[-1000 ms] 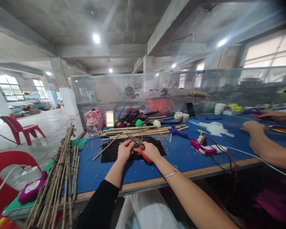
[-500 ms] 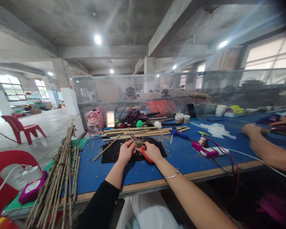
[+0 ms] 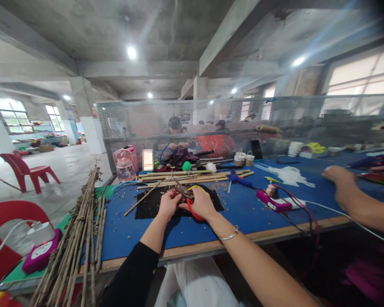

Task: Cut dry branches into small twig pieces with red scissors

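Note:
My right hand (image 3: 203, 205) is wrapped round shears (image 3: 193, 209) with a red and a yellow handle. Their metal blades point up and left, above a black cloth (image 3: 147, 207) littered with brown scraps. My left hand (image 3: 169, 204) is close beside the blades, fingers pinched on a small brown twig that they mostly hide. Behind both hands, several long pale sticks (image 3: 160, 179) lie across the blue tabletop (image 3: 121, 238). A single thin stick (image 3: 141, 200) slants over the cloth's left edge.
A bundle of dry sticks (image 3: 78, 226) leans over the table's left end, near a purple power socket (image 3: 41, 256). At right are a blue glue gun (image 3: 240, 179), another purple socket (image 3: 273, 202) with cables, and a co-worker's arm (image 3: 352, 196). A perforated screen (image 3: 141, 123) stands behind.
My right hand has shifted slightly, and more of the yellow handle shows above it. My left hand stays nearly in place. The co-worker's hand at right has moved a little.

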`<state>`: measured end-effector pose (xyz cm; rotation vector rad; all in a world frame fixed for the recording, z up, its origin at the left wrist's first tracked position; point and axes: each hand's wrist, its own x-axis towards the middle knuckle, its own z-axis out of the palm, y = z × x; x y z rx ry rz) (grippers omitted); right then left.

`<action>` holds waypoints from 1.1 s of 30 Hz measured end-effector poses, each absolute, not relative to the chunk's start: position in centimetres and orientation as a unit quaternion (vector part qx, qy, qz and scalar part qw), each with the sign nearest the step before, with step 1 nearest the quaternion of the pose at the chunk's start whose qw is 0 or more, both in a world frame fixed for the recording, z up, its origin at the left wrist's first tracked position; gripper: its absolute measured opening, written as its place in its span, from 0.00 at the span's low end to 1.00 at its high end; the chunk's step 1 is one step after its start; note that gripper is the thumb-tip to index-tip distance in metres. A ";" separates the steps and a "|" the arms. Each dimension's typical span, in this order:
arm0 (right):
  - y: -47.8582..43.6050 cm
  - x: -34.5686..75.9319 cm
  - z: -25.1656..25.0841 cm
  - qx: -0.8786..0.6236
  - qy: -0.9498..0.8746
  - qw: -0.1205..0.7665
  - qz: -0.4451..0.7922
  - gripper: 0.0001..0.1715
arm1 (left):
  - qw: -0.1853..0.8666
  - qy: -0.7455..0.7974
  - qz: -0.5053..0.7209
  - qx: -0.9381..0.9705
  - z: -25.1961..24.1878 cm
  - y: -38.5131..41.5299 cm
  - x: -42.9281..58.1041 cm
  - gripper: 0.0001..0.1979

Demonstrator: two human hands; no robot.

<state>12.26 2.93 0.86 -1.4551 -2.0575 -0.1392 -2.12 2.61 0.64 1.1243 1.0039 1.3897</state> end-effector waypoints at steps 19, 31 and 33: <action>2.5 12.1 1.5 -0.626 -0.750 0.208 0.043 0.30 | 0.499 0.432 0.582 0.476 0.2 3.2 -2.6 0.20; 2.3 12.1 1.4 -0.603 -0.763 0.233 0.002 0.31 | 0.454 0.481 0.582 0.472 0.6 2.8 -2.6 0.15; 2.4 12.1 1.4 -0.591 -0.769 0.243 -0.010 0.30 | 0.455 0.481 0.580 0.475 0.6 2.7 -2.6 0.14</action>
